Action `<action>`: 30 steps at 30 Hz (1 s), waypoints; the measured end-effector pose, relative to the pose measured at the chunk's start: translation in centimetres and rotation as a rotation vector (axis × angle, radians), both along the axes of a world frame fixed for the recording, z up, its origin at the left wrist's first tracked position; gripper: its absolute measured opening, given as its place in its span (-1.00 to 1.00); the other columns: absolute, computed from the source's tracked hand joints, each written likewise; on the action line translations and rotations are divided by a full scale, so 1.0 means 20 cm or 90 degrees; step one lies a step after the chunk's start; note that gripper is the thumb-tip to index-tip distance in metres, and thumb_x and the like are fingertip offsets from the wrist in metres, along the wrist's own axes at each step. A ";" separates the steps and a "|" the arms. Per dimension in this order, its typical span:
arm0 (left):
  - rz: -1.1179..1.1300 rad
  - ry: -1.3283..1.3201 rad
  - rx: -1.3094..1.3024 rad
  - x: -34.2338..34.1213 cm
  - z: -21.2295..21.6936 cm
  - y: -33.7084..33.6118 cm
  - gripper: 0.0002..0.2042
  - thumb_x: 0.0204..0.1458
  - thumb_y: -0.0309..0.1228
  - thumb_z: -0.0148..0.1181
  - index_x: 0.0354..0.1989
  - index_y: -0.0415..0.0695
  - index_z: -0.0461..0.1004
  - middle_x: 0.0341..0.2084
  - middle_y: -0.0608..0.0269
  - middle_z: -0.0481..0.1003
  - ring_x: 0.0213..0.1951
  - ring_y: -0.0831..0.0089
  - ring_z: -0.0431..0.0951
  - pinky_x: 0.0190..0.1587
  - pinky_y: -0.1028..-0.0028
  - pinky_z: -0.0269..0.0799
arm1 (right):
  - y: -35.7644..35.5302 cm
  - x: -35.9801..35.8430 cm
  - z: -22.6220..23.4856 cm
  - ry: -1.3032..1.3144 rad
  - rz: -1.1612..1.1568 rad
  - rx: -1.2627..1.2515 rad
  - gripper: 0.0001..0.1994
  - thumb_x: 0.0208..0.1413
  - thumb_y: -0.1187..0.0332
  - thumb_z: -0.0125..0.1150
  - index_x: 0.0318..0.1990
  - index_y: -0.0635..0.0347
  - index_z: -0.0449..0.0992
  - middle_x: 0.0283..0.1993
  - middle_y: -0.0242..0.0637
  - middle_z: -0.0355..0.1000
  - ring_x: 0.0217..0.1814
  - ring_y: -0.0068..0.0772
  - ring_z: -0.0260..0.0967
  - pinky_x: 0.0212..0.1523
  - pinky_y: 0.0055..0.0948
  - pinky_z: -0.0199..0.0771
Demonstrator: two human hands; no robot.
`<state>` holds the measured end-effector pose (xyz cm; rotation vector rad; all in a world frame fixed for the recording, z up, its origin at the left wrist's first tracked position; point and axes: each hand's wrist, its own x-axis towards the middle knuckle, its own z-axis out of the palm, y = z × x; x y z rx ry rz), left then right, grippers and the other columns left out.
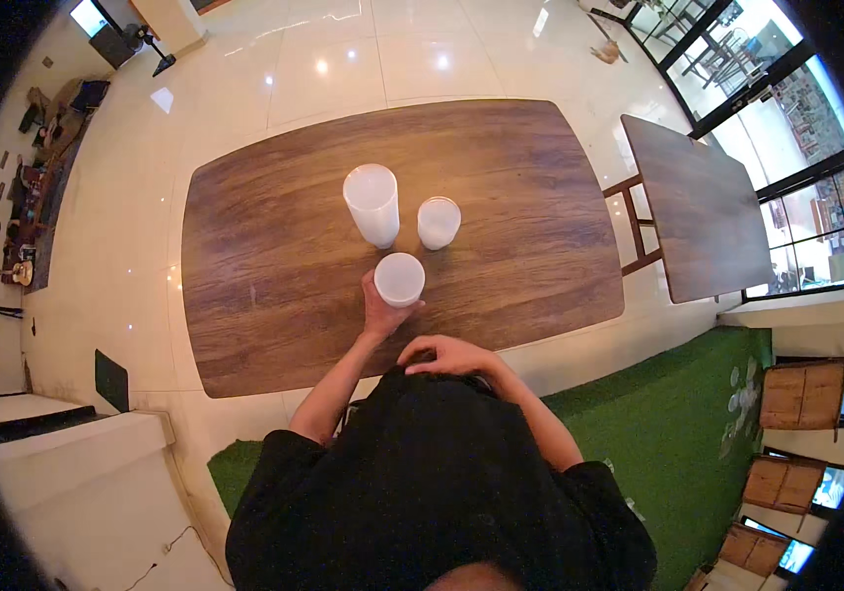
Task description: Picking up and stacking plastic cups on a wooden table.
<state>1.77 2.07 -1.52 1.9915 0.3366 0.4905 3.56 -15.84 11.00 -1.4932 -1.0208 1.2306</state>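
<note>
Three white round containers are grouped on the brown wooden table (274,286). My left hand (382,313) wraps around the nearest white container (400,280), thumb and fingers at its sides. Only its pale round top shows clearly; its height is hard to judge from above. Just beyond it stands a tall white container (372,205), upright. A shorter white container (438,224) is upright to the right of the tall one. At the table's near edge, against my black shirt, my right hand (449,356) is loosely curved, thumb apart from the fingers, holding nothing visible.
A second wooden table (698,212) stands to the right, with a gap between the two. Green carpet (658,424) covers the floor at the lower right. Glossy pale tiles (422,59) lie beyond the table. Wooden chairs (802,396) are at the far right.
</note>
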 end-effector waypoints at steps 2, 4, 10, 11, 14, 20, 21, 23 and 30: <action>-0.015 0.015 0.000 -0.02 0.03 0.01 -0.01 -0.55 -0.22 0.60 0.08 -0.22 0.04 -0.01 0.06 0.14 0.07 0.16 0.22 0.11 0.23 0.20 | 0.03 -0.03 -0.02 0.040 0.058 0.020 -0.65 0.00 0.35 0.22 -0.03 0.25 0.44 -0.05 -0.27 0.43 0.02 -0.46 0.31 0.04 -0.43 0.29; -0.033 0.031 -0.001 -0.02 0.05 0.01 0.00 -0.57 -0.20 0.60 0.08 -0.22 0.04 -0.01 0.06 0.13 0.07 0.16 0.22 0.12 0.24 0.20 | 0.04 -0.05 -0.04 0.141 0.125 0.002 -0.57 -0.16 0.43 0.24 -0.03 0.24 0.45 -0.06 -0.18 0.45 0.03 -0.30 0.34 0.07 -0.37 0.30; -0.043 0.050 0.028 -0.07 0.03 0.06 0.03 -0.59 -0.17 0.61 0.10 -0.24 0.04 0.01 0.05 0.13 0.08 0.16 0.22 0.13 0.25 0.21 | -0.04 0.00 0.19 -0.051 0.082 -0.012 -0.62 -0.13 0.28 0.31 -0.10 0.19 0.47 -0.26 -0.27 0.44 -0.20 -0.36 0.37 -0.15 -0.40 0.35; -0.038 0.056 0.009 -0.07 0.04 0.05 0.03 -0.58 -0.16 0.61 0.11 -0.24 0.04 0.01 0.05 0.12 0.08 0.16 0.22 0.13 0.25 0.21 | -0.08 0.00 0.21 -0.049 0.082 -0.014 -0.62 -0.13 0.28 0.31 -0.10 0.19 0.47 -0.26 -0.27 0.44 -0.20 -0.36 0.37 -0.15 -0.40 0.35; -0.044 0.063 -0.007 -0.07 0.06 0.05 0.02 -0.58 -0.16 0.60 0.11 -0.23 0.05 0.02 0.06 0.12 0.08 0.16 0.21 0.14 0.25 0.21 | -0.16 -0.01 0.27 -0.066 0.076 -0.054 -0.73 -0.13 0.24 0.30 -0.34 0.25 0.51 -0.40 -0.25 0.44 -0.28 -0.27 0.41 -0.24 -0.34 0.39; -0.079 0.034 -0.050 -0.06 0.02 0.08 0.00 -0.57 -0.17 0.60 0.10 -0.21 0.09 0.00 0.08 0.15 0.08 0.17 0.21 0.15 0.26 0.21 | -0.11 -0.12 0.22 -0.315 0.132 -0.026 -0.78 -0.21 0.52 0.08 -0.32 0.24 0.51 -0.25 -0.06 0.47 -0.14 0.09 0.41 -0.21 -0.01 0.43; -0.092 0.025 -0.076 -0.05 0.01 0.09 0.00 -0.57 -0.19 0.60 0.10 -0.20 0.09 0.00 0.08 0.16 0.08 0.17 0.22 0.15 0.26 0.21 | -0.10 -0.13 0.20 -0.353 0.124 -0.015 -0.82 -0.17 0.52 0.06 -0.34 0.25 0.51 -0.28 -0.04 0.48 -0.16 0.09 0.42 -0.23 -0.01 0.44; -0.103 0.035 -0.070 -0.05 0.00 0.10 -0.01 -0.58 -0.21 0.61 0.10 -0.20 0.09 0.00 0.08 0.15 0.08 0.17 0.22 0.15 0.25 0.21 | -0.07 -0.17 0.18 -0.367 0.147 -0.041 -0.84 -0.20 0.54 0.07 -0.37 0.30 0.48 -0.30 -0.05 0.45 -0.18 0.05 0.41 -0.21 -0.09 0.43; -0.123 0.100 -0.026 -0.05 0.01 0.14 -0.01 -0.60 -0.24 0.62 0.11 -0.18 0.12 0.03 0.06 0.17 0.10 0.16 0.22 0.16 0.25 0.19 | 0.02 -0.26 0.35 -0.458 0.243 -0.199 -0.88 -0.14 0.53 0.03 -0.41 0.37 0.46 -0.30 -0.04 0.44 -0.17 0.03 0.41 -0.16 -0.19 0.45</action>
